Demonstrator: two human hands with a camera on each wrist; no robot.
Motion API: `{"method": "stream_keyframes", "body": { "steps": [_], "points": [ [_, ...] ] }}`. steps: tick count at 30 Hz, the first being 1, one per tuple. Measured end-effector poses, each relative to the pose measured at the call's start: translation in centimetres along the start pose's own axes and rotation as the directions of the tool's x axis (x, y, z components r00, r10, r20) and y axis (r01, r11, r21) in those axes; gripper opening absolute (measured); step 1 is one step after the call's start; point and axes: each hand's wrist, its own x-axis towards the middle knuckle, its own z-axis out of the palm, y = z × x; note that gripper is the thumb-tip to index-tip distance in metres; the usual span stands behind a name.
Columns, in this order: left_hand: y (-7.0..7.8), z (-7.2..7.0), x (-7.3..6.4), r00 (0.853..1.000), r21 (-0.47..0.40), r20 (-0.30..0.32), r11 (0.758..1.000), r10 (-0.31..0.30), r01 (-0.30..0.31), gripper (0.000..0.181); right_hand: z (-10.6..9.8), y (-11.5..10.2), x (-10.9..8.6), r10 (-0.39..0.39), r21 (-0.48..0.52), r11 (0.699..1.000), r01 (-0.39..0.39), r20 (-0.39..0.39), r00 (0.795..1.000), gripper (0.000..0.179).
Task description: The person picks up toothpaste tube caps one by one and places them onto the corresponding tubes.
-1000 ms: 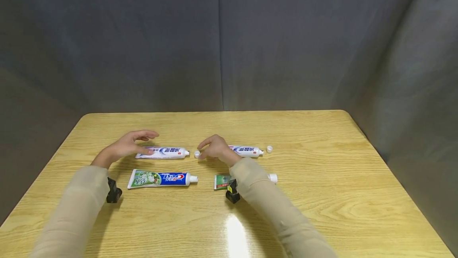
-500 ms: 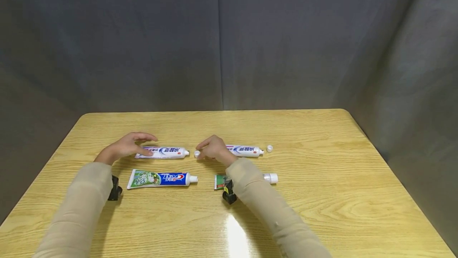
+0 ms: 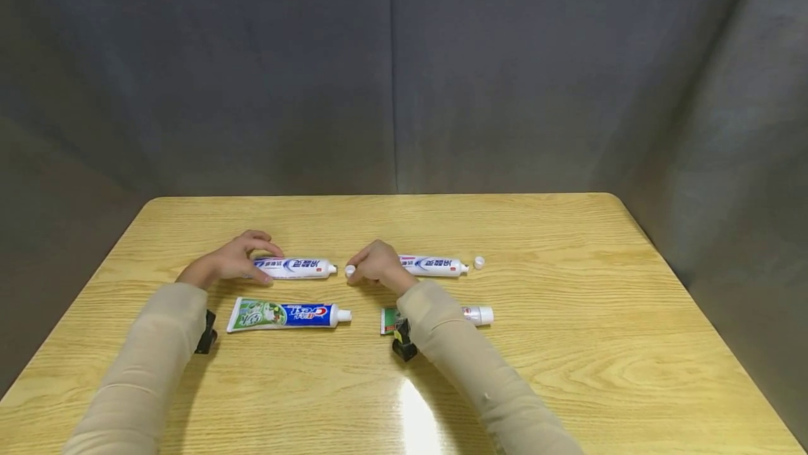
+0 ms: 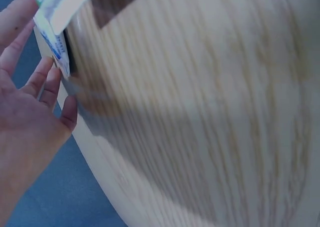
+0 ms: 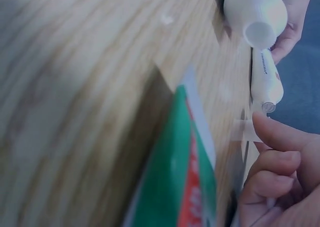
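In the head view, my left hand [image 3: 233, 259] spans the flat end of a white-and-purple toothpaste tube [image 3: 303, 268], thumb along its near side and fingers along its far side. The tube lies flat, its uncapped nozzle pointing right. Just beyond that nozzle, my right hand [image 3: 377, 263] pinches a small white cap [image 3: 350, 270] between thumb and forefinger. The right wrist view shows the cap [image 5: 245, 130] at the thumb tip, the other fingers curled in. A second white-and-purple tube [image 3: 435, 266], also uncapped, lies partly behind the right hand.
A second loose cap [image 3: 479, 262] lies right of the second tube's nozzle. Nearer, a capped blue-and-green Crest tube [image 3: 287, 315] lies below the left hand. A green-and-white tube [image 3: 476, 315] is partly covered by the right sleeve. Dark curtain [image 3: 391, 76] surrounds the wooden table [image 3: 328, 399].
My left hand has moved slightly right and down, its thumb going from over the tube to its near side. The right fingers have come in on the cap. The tubes stay in place.
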Motion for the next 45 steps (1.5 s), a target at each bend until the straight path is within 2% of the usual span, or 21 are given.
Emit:
{"method": "stream_keyframes", "body": {
  "steps": [6, 15, 22, 27, 34, 41, 45],
  "points": [
    [0.0, 0.4, 0.4, 1.000, 0.023, -0.010, 1.000, -0.010, 0.010, 0.043, 0.2, 0.4, -0.2, -0.011, -0.033, 0.999, 0.010, -0.010, 1.000, 0.019],
    [0.2, 0.5, 0.8, 0.999, 0.106, -0.027, 0.994, -0.031, 0.033, 0.035, 0.3, 0.5, -0.4, -0.050, -0.013, 0.999, 0.050, -0.021, 0.999, 0.020],
    [0.3, 0.2, 0.5, 1.000, 0.134, 0.008, 0.991, 0.020, -0.021, 0.034, 0.6, 0.1, -0.3, -0.043, 0.006, 0.999, 0.043, -0.043, 0.998, 0.020],
    [0.6, 0.1, 0.4, 1.000, 0.109, 0.014, 0.994, 0.012, -0.014, 0.036, 0.5, 0.0, -0.5, -0.049, 0.028, 0.998, 0.050, -0.039, 0.998, 0.023],
    [0.8, 0.2, 0.2, 0.998, 0.029, 0.050, 0.999, 0.045, -0.046, 0.045, 0.4, 0.1, -0.5, -0.060, 0.076, 0.995, 0.062, -0.034, 0.998, 0.024],
    [0.7, 0.0, 0.4, 0.999, 0.008, 0.038, 0.999, 0.036, -0.036, 0.050, 0.2, 0.0, -0.5, -0.059, 0.059, 0.996, 0.063, -0.066, 0.996, 0.022],
    [1.0, -0.2, 0.1, 0.999, 0.004, 0.022, 0.999, 0.043, -0.043, 0.052, 0.0, 0.0, -0.6, -0.052, 0.120, 0.991, 0.059, -0.056, 0.997, 0.018]
  ]
}}
